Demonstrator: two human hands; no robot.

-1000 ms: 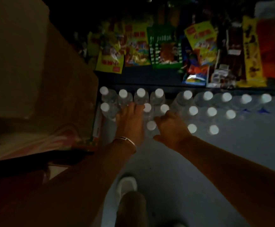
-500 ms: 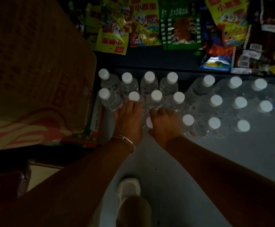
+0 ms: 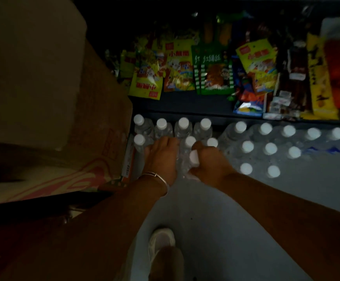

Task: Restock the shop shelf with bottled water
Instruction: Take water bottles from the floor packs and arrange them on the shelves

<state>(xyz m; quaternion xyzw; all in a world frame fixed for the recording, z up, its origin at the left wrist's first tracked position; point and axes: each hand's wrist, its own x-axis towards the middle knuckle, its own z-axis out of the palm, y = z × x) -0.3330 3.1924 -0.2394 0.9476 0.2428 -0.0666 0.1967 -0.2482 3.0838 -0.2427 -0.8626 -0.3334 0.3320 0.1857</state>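
A white shoe is seen nearest, planted on a pale grey floor in a dimly lit shop aisle. Beyond it, two bare forearms are stretched toward water bottles standing on the floor. A thin silver bangle is worn on the left wrist. The left hand is laid among the bottles with its fingers reaching down out of sight, so its grip cannot be told. The right hand is wrapped around one white-capped bottle, tilted toward the viewer at the front of the group.

Seven white caps are counted in the left cluster of bottles, besides the held one. To the right, ten blurred caps are counted in a second bottle group. A large cardboard carton with faint pink print is seen at left, just beside the bottles.

Farthest away, snack packets in yellow, green and red are shown on a dark low shelf. Chinese writing is printed on them; it is too blurred to be read.
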